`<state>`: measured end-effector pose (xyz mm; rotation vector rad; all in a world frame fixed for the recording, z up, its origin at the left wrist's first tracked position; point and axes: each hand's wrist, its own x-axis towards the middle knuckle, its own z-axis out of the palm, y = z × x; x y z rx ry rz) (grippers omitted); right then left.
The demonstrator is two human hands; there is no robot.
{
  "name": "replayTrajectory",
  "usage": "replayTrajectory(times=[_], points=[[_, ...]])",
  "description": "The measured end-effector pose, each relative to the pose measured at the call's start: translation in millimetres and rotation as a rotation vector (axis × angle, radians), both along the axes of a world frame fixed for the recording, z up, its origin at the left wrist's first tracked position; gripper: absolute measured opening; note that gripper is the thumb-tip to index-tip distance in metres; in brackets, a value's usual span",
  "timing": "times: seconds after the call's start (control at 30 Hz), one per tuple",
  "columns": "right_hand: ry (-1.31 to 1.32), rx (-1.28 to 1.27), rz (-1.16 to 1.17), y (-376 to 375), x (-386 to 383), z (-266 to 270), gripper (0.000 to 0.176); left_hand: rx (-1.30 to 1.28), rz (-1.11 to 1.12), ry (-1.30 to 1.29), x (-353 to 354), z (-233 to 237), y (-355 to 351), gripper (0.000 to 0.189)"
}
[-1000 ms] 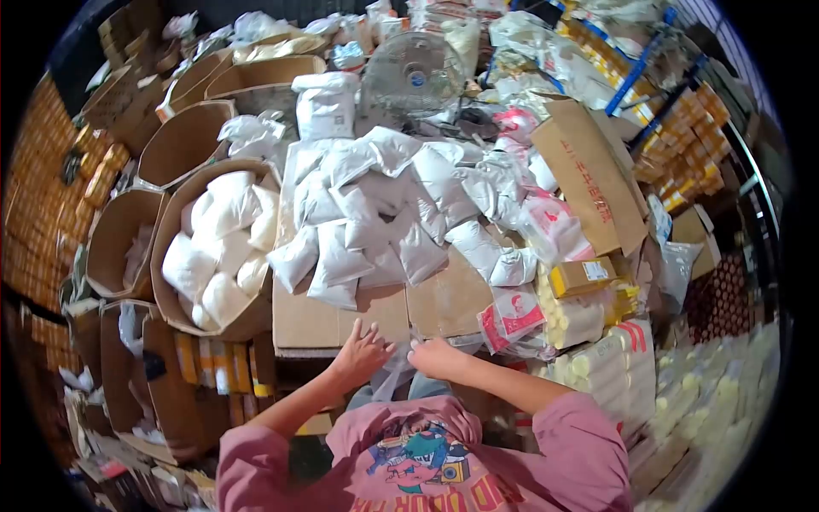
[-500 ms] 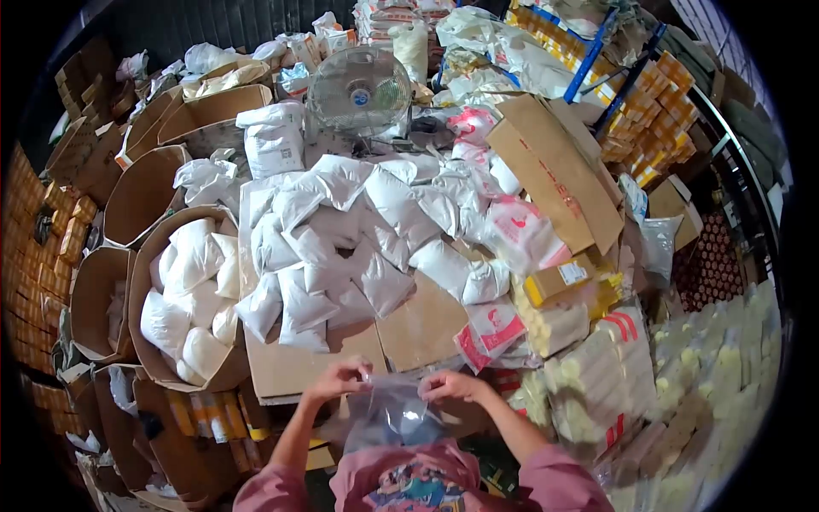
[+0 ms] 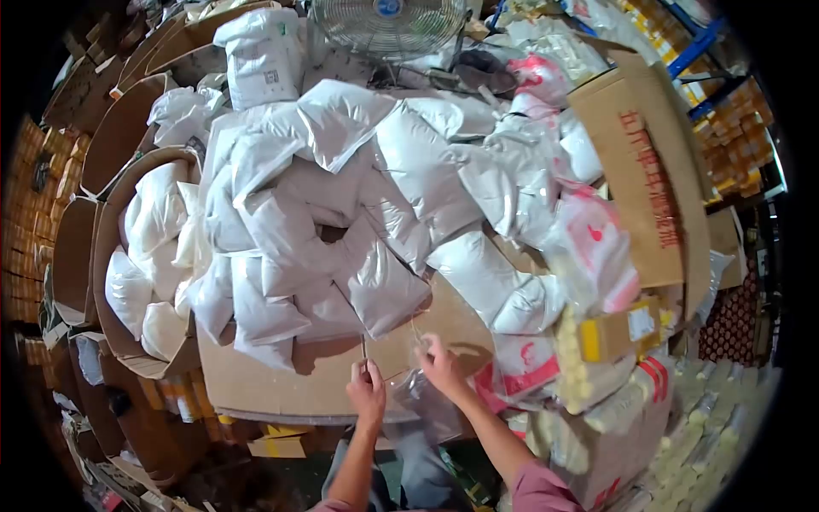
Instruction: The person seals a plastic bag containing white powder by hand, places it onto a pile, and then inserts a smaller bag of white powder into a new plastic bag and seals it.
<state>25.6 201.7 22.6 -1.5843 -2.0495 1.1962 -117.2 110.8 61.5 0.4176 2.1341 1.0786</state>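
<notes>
Because both hands work low over the cardboard's (image 3: 281, 388) near edge, the small stuff sits close to the body, probably for easy reach. Left hand (image 3: 367, 394): narrow grip on a thin piece (image 3: 364, 348), tip up toward the packs (image 3: 380, 277), likely so the tip is in plain view; too small to identify. Right hand (image 3: 442, 369): blurred, fingers bent in, can't tell if they pinch anything. Clear bag (image 3: 426, 405) is just below it, slack across the near edge, so its weight probably isn't on the fingers. Beyond, packs lie heaped and overlapping, likely to save area; the soft fill lets them lean on each other. Left, a round-sided carton (image 3: 109, 213) holds more packs, walls probably stopping them spreading. Right, yellow box (image 3: 620, 333) sits near the big printed carton (image 3: 631, 171). Far side: white sack (image 3: 260, 64) upright beside the fan (image 3: 388, 26), which faces the heap
</notes>
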Motion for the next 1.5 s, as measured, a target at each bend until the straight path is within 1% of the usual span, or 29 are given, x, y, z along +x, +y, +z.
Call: replayTrajectory(times=[0.03, 0.07, 0.1, 0.17, 0.2, 0.3, 0.33, 0.37, 0.43, 0.47, 0.53, 0.57, 0.6, 0.67, 0.7, 0.73, 0.8, 0.83, 0.9, 0.97, 1.0, 1.1, 1.13, 1.23, 1.27, 1.37, 1.4, 1.43, 1.5], points=[[0.059, 0.06, -0.02, 18, -11, -13, 0.038, 0.018, 0.123, -0.029, 5, -10, 16, 0.019], [0.112, 0.122, -0.039, 37, -19, -24, 0.041, 0.163, 0.312, -0.044, 11, -52, 27, 0.019], [0.159, 0.175, -0.054, 54, -23, -32, 0.044, 0.151, 0.325, -0.01, 13, -69, 36, 0.02], [-0.043, 0.103, 0.013, 81, -32, -36, 0.046, 0.108, 0.364, 0.059, 11, -81, 54, 0.022], [-0.139, 0.07, 0.053, 92, -37, -38, 0.046, 0.109, 0.324, 0.126, 7, -84, 58, 0.024], [-0.14, 0.072, 0.156, 111, -41, -47, 0.048, -0.125, 0.18, -0.066, -7, -48, 74, 0.025], [-0.207, 0.011, 0.162, 116, -45, -34, 0.047, -0.073, 0.204, -0.012, -5, -59, 73, 0.025], [-0.301, -0.047, 0.203, 126, -47, -13, 0.043, -0.06, 0.227, -0.042, -4, -64, 68, 0.024], [-0.122, -0.106, 0.217, 144, -34, -41, 0.036, -0.011, 0.243, -0.099, -6, -58, 71, 0.021], [-0.081, -0.065, 0.308, 154, -26, -46, 0.032, -0.006, 0.208, -0.008, -4, -68, 72, 0.02], [-0.071, -0.557, 0.342, 178, -31, -29, 0.028, -0.011, 0.142, 0.171, 3, -85, 64, 0.018], [-0.062, -0.802, 0.352, 182, -31, -18, 0.026, 0.027, 0.148, 0.125, 5, -85, 59, 0.018], [-0.006, -0.8, 0.355, 173, -32, -7, 0.024, 0.064, 0.147, 0.076, 5, -77, 55, 0.017], [0.203, -0.97, 0.272, 147, -12, -17, 0.027, 0.095, 0.157, -0.027, 8, -52, 40, 0.016], [0.308, -1.06, 0.23, 126, 0, -20, 0.029, 0.067, 0.098, 0.096, 9, -43, 26, 0.016], [0.312, -1.073, 0.151, 98, 9, -13, 0.031, 0.014, 0.079, 0.046, 8, -30, 9, 0.017], [0.253, -0.973, 0.081, 37, 25, 1, 0.031, -0.064, 0.013, 0.003, 7, -16, -26, 0.017], [0.274, -1.03, 0.028, 5, 39, -9, 0.028, -0.079, -0.046, 0.019, 5, -18, -47, 0.017], [0.353, -1.173, -0.016, -43, 50, 1, 0.026, -0.13, -0.134, -0.039, -1, -19, -85, 0.017], [0.327, -1.137, -0.024, -95, 59, -13, 0.025, -0.09, -0.178, -0.1, -7, -29, -120, 0.019], [0.339, -1.185, -0.044, -108, 58, -7, 0.024, -0.069, -0.197, -0.13, -10, -33, -130, 0.02], [0.426, -1.197, -0.164, -155, 62, -26, 0.021, -0.057, -0.189, -0.213, -18, -46, -150, 0.024], [0.468, -1.165, -0.236, -163, 61, -26, 0.021, -0.055, -0.171, -0.257, -20, -54, -157, 0.027], [0.513, -1.031, -0.365, -179, 58, -29, 0.021, -0.068, -0.224, -0.238, -21, -69, -170, 0.03], [0.513, -0.993, -0.403, -178, 55, -24, 0.019, -0.041, -0.18, -0.31, -16, -69, -171, 0.034], [0.526, -0.863, -0.465, -173, 64, -20, 0.015, -0.03, -0.108, -0.459, 6, -75, -180, 0.034], [0.492, -0.842, -0.478, -170, 69, -21, 0.026, -0.06, -0.076, -0.563, 13, -80, -184, 0.034], [0.38, -0.778, -0.413, -165, 76, -18, 0.027, -0.059, -0.116, -0.604, 16, -85, -186, 0.034], [0.304, -0.658, -0.338, -166, 87, -24, 0.026, -0.075, -0.113, -0.694, 22, -84, -190, 0.026]])
